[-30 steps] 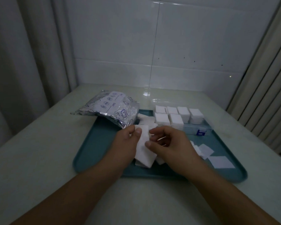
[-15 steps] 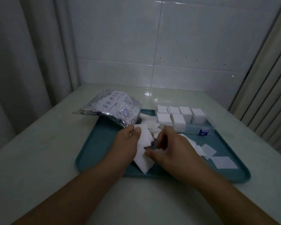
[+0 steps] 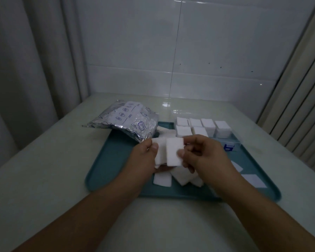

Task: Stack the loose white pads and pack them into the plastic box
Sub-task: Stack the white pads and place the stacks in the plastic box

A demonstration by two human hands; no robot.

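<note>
Mid-frame: left hand (image 3: 145, 157) grips pad stack (image 3: 160, 153); right hand (image 3: 198, 155) pinches single pad (image 3: 174, 151) alongside, likely to align it.

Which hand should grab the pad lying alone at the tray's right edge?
The right hand, probably. That loose pad lies on its side of the tray, and it pinches only a single pad. The left hand holds the growing stack, farther away.

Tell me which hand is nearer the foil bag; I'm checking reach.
Left. The left hand sits just below the foil bag, almost touching its corner; the right hand is farther right.
</note>
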